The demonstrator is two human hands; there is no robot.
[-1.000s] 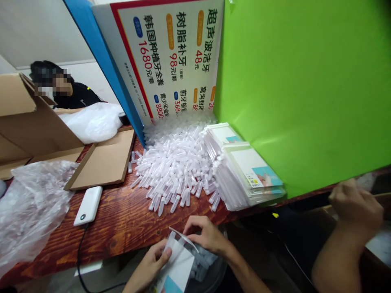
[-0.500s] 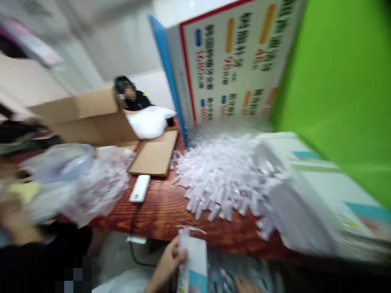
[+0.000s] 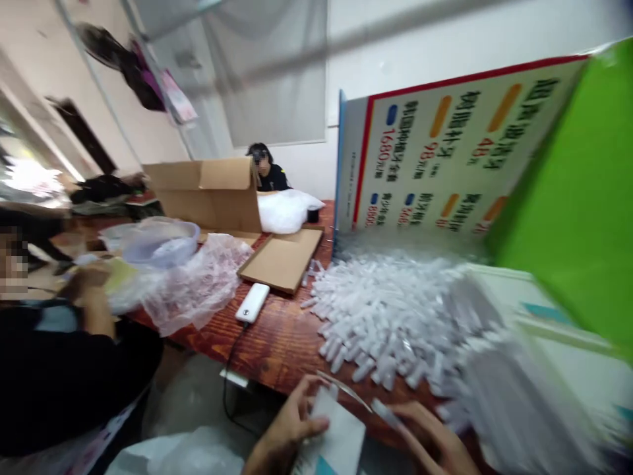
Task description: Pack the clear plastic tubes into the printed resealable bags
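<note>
At the bottom centre, my left hand (image 3: pixel 289 422) grips a slim white carton (image 3: pixel 341 429) with a teal patch, tilted, its top flap standing up. Just right of it, my right hand (image 3: pixel 438 439) pinches a small whitish translucent plastic piece (image 3: pixel 386 414) near the carton's top end. Whether the piece touches the carton I cannot tell. Beyond both hands lies a large heap of similar plastic pieces (image 3: pixel 386 316) on the reddish wooden table (image 3: pixel 277 346). The carton's lower end is cut off by the frame.
White cartons with teal patches (image 3: pixel 568 356) stand on the right against a green panel (image 3: pixel 583 218). A printed board (image 3: pixel 425 158) backs the heap. A white power bank (image 3: pixel 253 302) with a cable, a cardboard tray (image 3: pixel 281 260) and crumpled plastic (image 3: pixel 198 284) lie left. Two people sit nearby.
My right hand has come up from below the table edge, now with a plastic piece in its fingers. The carton in my left hand tilts more. The view has shifted.
</note>
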